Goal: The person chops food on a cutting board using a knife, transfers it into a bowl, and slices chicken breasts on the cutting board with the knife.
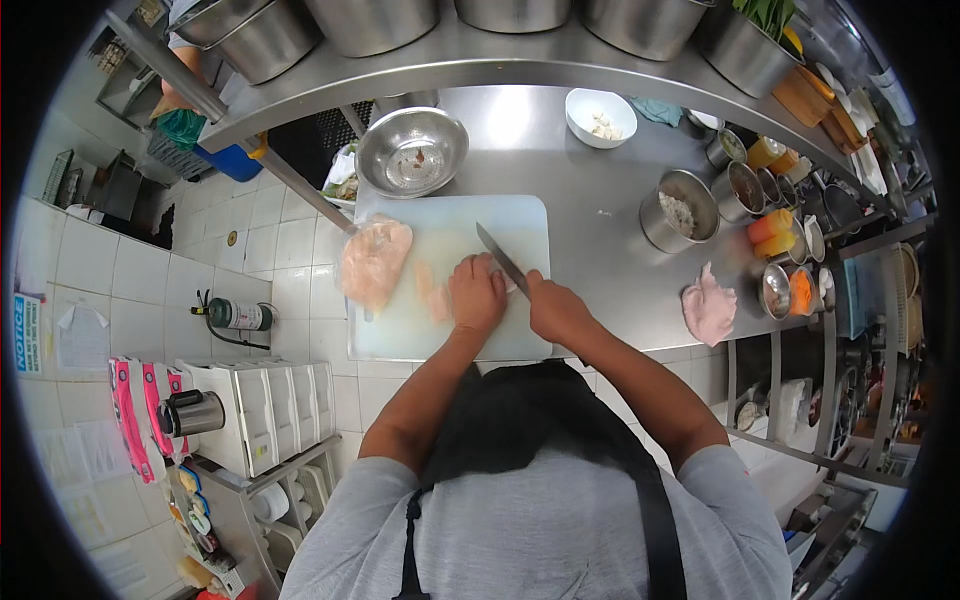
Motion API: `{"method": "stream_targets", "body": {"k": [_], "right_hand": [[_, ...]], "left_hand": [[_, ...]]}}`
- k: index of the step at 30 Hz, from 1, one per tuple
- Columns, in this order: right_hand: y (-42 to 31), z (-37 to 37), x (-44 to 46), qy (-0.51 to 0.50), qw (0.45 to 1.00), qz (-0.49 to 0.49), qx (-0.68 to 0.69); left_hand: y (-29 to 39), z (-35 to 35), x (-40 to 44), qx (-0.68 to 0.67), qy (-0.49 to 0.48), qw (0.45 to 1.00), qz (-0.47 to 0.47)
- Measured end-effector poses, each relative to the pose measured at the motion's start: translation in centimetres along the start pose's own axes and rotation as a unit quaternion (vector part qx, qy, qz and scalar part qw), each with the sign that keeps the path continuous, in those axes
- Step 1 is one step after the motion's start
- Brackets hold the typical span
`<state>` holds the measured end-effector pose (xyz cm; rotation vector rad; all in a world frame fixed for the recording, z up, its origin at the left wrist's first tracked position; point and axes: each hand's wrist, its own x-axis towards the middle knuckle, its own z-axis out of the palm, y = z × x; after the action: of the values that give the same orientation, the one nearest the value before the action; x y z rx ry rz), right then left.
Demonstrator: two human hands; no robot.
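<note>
My right hand (558, 312) is wrapped round the handle of a kitchen knife (503, 258), whose blade slants up and left over the white cutting board (520, 222). Just left of the blade, my left hand (478, 295) bears down with bent fingers on a piece of raw chicken (510, 285), mostly hidden under it. Beside that hand lie pale cut strips of raw chicken (433, 295). A clear plastic bag of raw chicken (376, 262) rests across the board's left edge.
Behind the board stands a steel bowl (412, 152); a white bowl (601, 118) is farther back. To the right are a steel pot (680, 211), a pink cloth (709, 305) and several small containers. A steel shelf (500, 72) with pots overhangs the back. Another person's arm (184, 85) shows far left.
</note>
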<state>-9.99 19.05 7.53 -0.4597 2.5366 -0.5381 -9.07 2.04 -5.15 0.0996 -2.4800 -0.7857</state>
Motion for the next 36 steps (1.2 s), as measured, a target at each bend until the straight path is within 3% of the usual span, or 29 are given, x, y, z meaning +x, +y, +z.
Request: {"method": "stream_targets", "body": {"k": [9,15,21,27,32,36], "right_hand": [[0.3,2.2,-1.5,0.042,0.999,0.002,-0.002],[-0.1,-0.6,-1.5,0.024,1.000,-0.014,-0.005],[0.0,-0.5,-7.2,-0.003,0.999,-0.021,-0.030],[-0.1,2.4,-3.2,0.022,1.000,0.000,-0.011],[-0.5,0.9,0.3,0.024,1.000,-0.009,-0.007],[-1.0,-1.3,-3.0,0.007,1.000,-0.013,-0.020]], "left_hand": [[0.3,-1.0,0.3,0.071,-0.135,0.987,0.041],[-0.8,-0.5,-0.6,-0.030,-0.045,0.998,0.024],[-0.5,-0.9,-0.8,0.055,-0.099,0.993,0.031],[0.4,-1.4,-0.6,0.108,-0.147,0.983,0.031],[-0.9,-0.6,-1.0,0.036,-0.077,0.995,0.046],[-0.9,-1.2,-1.0,-0.019,-0.023,0.999,0.021]]}}
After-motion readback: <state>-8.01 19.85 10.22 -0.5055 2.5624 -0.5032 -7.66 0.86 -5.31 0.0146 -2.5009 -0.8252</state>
